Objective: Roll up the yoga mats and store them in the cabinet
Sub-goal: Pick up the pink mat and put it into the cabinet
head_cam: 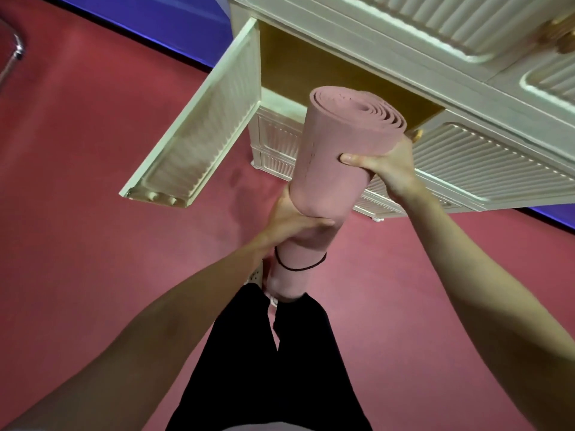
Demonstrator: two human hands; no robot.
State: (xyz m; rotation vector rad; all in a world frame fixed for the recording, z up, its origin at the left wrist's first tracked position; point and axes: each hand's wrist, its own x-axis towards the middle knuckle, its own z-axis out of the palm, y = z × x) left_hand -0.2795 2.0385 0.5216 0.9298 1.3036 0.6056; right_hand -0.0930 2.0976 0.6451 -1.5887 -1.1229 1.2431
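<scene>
The rolled pink foam yoga mat (333, 157), bound near its lower end by a thin black elastic band (300, 266), stands upright before the open cream ribbed cabinet (466, 98). The left hand (289, 219) grips its lower middle; the right hand (385, 166) wraps the upper part. The cabinet's door (199, 126) swings left over the red carpet floor (93, 150).

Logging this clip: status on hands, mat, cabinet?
Both hands, left and right, grip rolled pink foam yoga mat. Black band round it. White ribbed cabinet door open, path clear.
</scene>
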